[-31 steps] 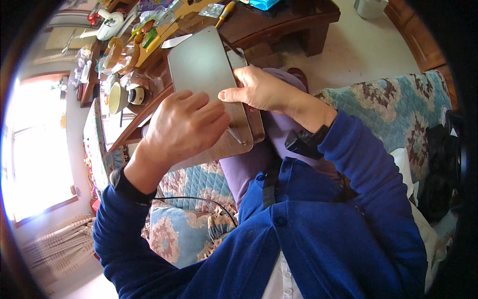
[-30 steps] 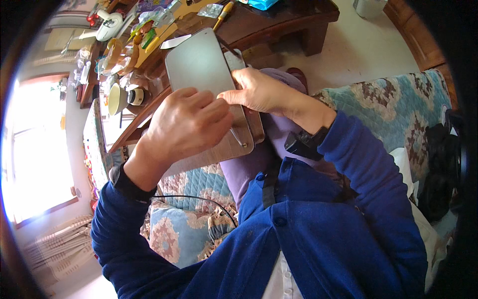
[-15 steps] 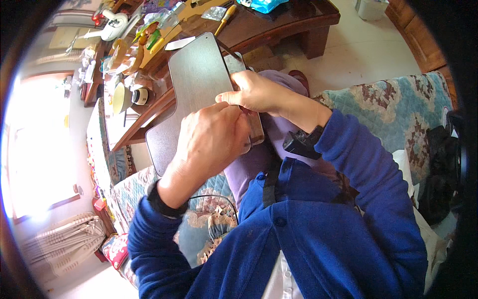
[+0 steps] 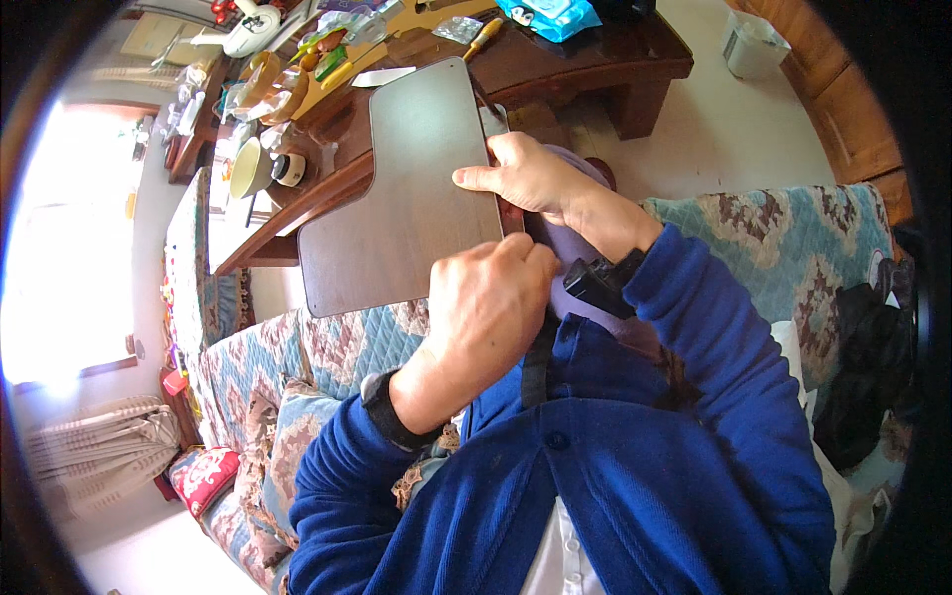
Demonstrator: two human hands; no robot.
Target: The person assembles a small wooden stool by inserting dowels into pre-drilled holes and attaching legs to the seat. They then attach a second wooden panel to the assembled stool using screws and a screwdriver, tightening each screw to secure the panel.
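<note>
Sofa [image 4: 783, 248] with a quilted floral cover in teal, cream and brown, along the near left and the right of the scene. Dark wooden table [image 4: 575, 61] across the far side, crowded with small articles toward the far left. Brown board [image 4: 416, 188], roughly L-shaped, in the middle between table and near sofa seat, with the inner notch facing far left and the long straight edge facing right. Red-and-white cushion [image 4: 206, 476] at the near left. Pale bin [image 4: 754, 50] on the floor at the far right, beyond the table's end. Right hand [image 4: 543, 186] at the right edge of the board, grasping it, with thumb flat on the upper face, pointing left, and other fingers around the edge, mostly hidden. Left hand [image 4: 491, 302] over the board's near right corner, knuckles upward, fingers curled inward; cannot tell the contents of the fist, if any. Blue packet [image 4: 555, 18] at the table's far edge. Pale green bowl [image 4: 250, 169] on the left, just beside a black-and-white jar [image 4: 288, 170]. Slim yellow-handled tool [image 4: 484, 38] on the table, left of the packet.
</note>
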